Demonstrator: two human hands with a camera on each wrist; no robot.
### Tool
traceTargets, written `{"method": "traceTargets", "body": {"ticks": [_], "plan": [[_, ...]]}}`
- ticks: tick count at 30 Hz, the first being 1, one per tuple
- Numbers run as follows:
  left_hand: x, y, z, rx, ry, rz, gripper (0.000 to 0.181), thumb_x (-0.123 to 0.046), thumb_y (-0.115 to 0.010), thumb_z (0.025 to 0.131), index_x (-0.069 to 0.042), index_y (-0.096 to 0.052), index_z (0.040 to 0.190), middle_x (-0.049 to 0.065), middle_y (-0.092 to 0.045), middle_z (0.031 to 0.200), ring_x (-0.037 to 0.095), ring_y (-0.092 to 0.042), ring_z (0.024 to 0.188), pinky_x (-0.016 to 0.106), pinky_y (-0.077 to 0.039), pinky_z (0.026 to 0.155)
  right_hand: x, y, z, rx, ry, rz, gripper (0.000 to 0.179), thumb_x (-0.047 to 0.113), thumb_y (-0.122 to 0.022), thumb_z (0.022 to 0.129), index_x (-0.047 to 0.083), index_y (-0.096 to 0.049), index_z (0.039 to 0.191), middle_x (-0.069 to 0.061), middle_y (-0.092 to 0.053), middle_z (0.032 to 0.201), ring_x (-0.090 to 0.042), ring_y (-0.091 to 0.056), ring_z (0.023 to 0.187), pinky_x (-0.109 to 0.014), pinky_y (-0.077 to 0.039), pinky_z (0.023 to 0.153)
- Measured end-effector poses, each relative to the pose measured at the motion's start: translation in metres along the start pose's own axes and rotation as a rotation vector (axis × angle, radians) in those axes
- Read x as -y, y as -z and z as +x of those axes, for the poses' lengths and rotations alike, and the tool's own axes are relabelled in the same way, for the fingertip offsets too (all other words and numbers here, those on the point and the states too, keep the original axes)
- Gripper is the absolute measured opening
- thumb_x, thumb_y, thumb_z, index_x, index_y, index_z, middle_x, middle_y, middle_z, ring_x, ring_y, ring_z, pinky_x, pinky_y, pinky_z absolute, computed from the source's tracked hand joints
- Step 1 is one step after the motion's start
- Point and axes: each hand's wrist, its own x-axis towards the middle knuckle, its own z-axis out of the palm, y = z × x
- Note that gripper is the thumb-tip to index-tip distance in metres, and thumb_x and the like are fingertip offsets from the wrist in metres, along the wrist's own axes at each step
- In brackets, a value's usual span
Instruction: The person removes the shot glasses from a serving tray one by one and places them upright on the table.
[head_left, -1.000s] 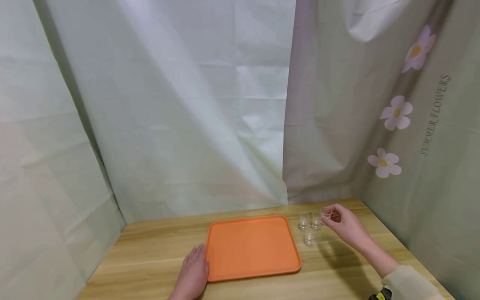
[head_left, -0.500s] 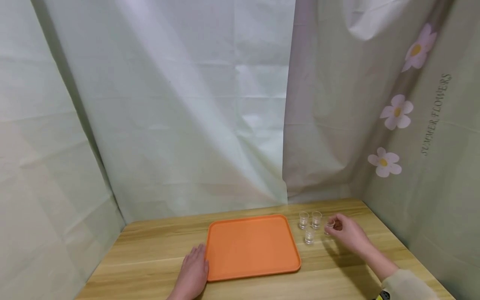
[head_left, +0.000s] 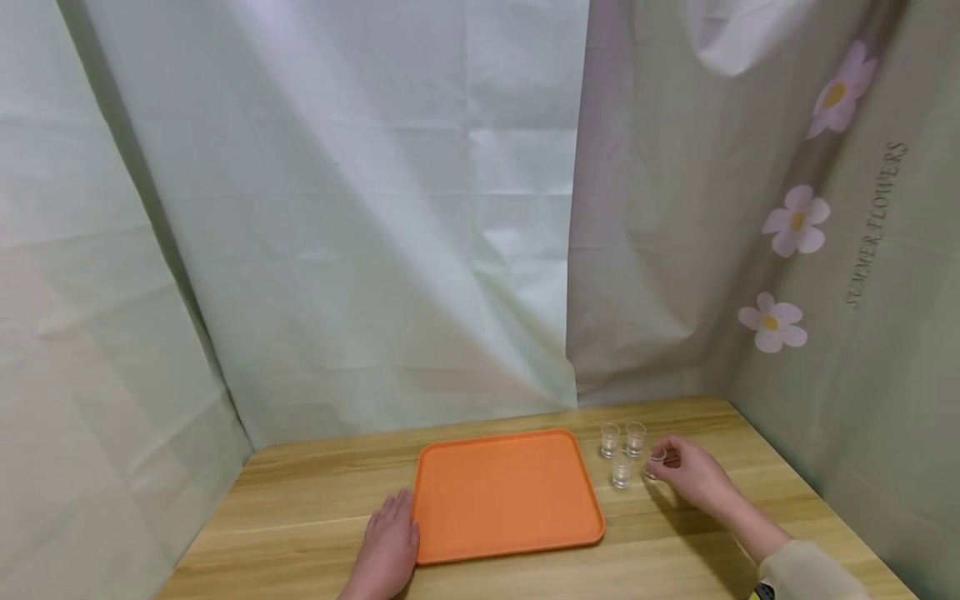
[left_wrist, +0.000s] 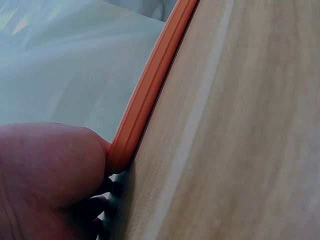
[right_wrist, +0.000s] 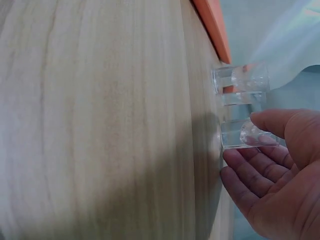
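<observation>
A small clear shot glass [right_wrist: 234, 134] stands on the table at the right, between the thumb and fingers of my right hand [head_left: 693, 477]. Its base appears to touch the wood. Close to its left are three more clear shot glasses, two at the back [head_left: 609, 442] and one in front [head_left: 621, 472]. An orange rectangular tray [head_left: 506, 500] lies flat at the middle of the table. My left hand [head_left: 386, 537] rests with extended fingers against the tray's left edge; in the left wrist view the thumb side meets the tray's rim, and the other fingers are mostly hidden.
The wooden table [head_left: 300, 500] reaches back to a pale hanging cloth [head_left: 375, 250]. At the right another cloth side carries printed flowers [head_left: 772, 322]. The tray's right edge sits close to the shot glasses.
My right hand has moved the gripped shot glass forward toward me and down, from beside the back glasses to the right of the front one. The left hand and tray stay put.
</observation>
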Motion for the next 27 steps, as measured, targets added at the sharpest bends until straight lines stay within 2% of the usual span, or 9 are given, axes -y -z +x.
{"method": "traceTargets", "body": {"ticks": [10,17,27], "plan": [[0.0017,-0.0014,-0.0011,0.004,-0.011,0.009,0.047,-0.005,-0.060,0.106,0.019,-0.055,0.146,0.040,-0.056,0.150,0.063,-0.048,0.142,0.079,-0.036,0.116,-0.0028,-0.0043,0.0003,-0.009,0.004,-0.007,0.031,0.019,-0.083,0.101,-0.002,-0.068,0.117,-0.013,-0.076,0.113,-0.036,-0.074,0.108,-0.055,-0.062,0.095],[0.0052,-0.0039,0.0004,-0.003,-0.009,0.016,0.048,-0.003,-0.064,0.102,0.018,-0.057,0.144,0.039,-0.058,0.149,0.061,-0.050,0.142,0.078,-0.038,0.116,-0.0050,-0.0056,0.0008,-0.012,0.008,-0.007,0.032,0.019,-0.083,0.101,-0.003,-0.068,0.119,-0.012,-0.075,0.113,-0.034,-0.074,0.107,-0.051,-0.062,0.093],[0.0076,-0.0070,-0.0001,0.010,-0.004,0.001,0.048,-0.005,-0.063,0.104,0.019,-0.056,0.145,0.039,-0.057,0.150,0.061,-0.049,0.143,0.078,-0.037,0.117,-0.0059,-0.0065,-0.0016,-0.007,0.013,-0.006,0.042,0.020,-0.083,0.100,-0.009,-0.067,0.127,-0.015,-0.075,0.117,-0.036,-0.075,0.109,-0.053,-0.062,0.096]]}}
